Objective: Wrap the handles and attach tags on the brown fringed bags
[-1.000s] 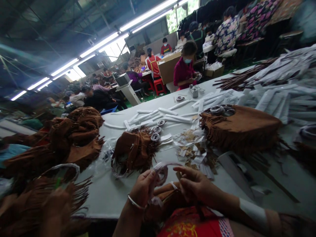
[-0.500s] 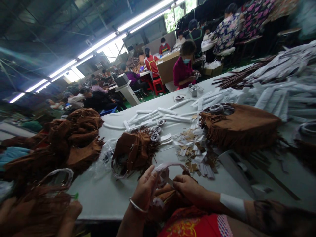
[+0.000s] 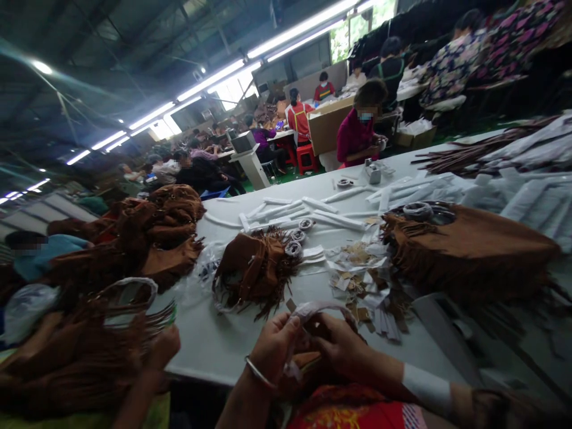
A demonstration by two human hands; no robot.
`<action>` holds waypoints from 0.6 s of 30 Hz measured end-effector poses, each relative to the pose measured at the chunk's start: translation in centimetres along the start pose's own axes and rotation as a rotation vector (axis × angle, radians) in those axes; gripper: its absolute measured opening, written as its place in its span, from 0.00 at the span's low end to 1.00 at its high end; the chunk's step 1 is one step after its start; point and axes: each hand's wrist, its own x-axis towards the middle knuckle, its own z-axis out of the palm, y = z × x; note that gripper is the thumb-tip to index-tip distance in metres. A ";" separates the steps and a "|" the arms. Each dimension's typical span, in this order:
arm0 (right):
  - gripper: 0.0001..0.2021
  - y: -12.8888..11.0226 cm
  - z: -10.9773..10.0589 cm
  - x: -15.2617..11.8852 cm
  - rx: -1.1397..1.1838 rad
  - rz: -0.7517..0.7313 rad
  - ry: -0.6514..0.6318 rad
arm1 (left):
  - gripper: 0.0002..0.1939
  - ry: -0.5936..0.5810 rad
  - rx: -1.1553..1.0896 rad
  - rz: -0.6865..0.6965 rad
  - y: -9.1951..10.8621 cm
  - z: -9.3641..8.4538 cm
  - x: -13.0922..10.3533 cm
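At the table's near edge, my left hand [image 3: 277, 345], with a bangle on the wrist, pinches the white-wrapped handle [image 3: 322, 306] of a brown bag [image 3: 308, 359]. My right hand [image 3: 342, 345] is just right of it, fingers curled at the same handle below its arch. A small brownish strip [image 3: 291, 305] sticks up by my left fingertips. Most of the bag lies low between and beneath my hands, partly hidden by them. Beyond my hands sits a brown fringed bag [image 3: 245, 268] with wrapped rolls [image 3: 294, 248] beside it.
Paper and card scraps [image 3: 357, 277] lie on the white table [image 3: 210, 351]. A large fringed bag [image 3: 473, 244] and a grey dispenser [image 3: 447, 333] are at right. Brown bags [image 3: 165, 238] are piled at left, where a neighbour's hands [image 3: 163, 348] hold another bag. White strips [image 3: 308, 211] lie farther back.
The view has shifted, so the scene sits farther right. My right hand has moved in closer under the handle, and the small strip now shows above my left fingertips.
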 end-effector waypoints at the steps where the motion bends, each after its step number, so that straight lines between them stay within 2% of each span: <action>1: 0.21 -0.4 -0.4 -0.7 -0.150 -0.099 -0.020 | 0.20 -0.004 -0.009 0.001 0.3 -0.1 -0.1; 3: 0.23 -1.1 -1.2 -1.6 -0.457 -0.291 -0.095 | 0.21 -0.014 0.000 0.007 0.6 -0.1 -0.2; 6: 0.11 -2.2 -2.1 -1.2 -0.825 -0.515 -0.203 | 0.21 -0.040 0.090 0.012 0.4 0.1 -0.2; 9: 0.05 -3.4 -2.6 0.6 -0.913 -0.603 -0.159 | 0.19 -0.136 0.298 0.079 -0.4 0.5 -0.2; 11: 0.05 -3.8 -2.7 1.7 -0.782 -0.510 -0.051 | 0.18 -0.169 0.504 0.191 -0.7 0.9 -0.6; 13: 0.08 -3.8 -2.6 2.3 -0.582 -0.275 0.021 | 0.17 -0.141 0.709 0.304 -0.8 1.2 -1.2; 15: 0.08 -3.3 -2.5 2.4 -0.445 -0.052 0.041 | 0.16 -0.098 0.842 0.361 -0.8 1.4 -1.9; 16: 0.08 -3.0 -2.5 2.3 -0.417 -0.001 0.043 | 0.15 -0.084 0.884 0.371 -0.8 1.3 -2.1; 18: 0.08 -2.4 -2.3 2.0 -0.396 -0.018 0.047 | 0.16 -0.078 0.927 0.371 -0.9 1.1 -2.4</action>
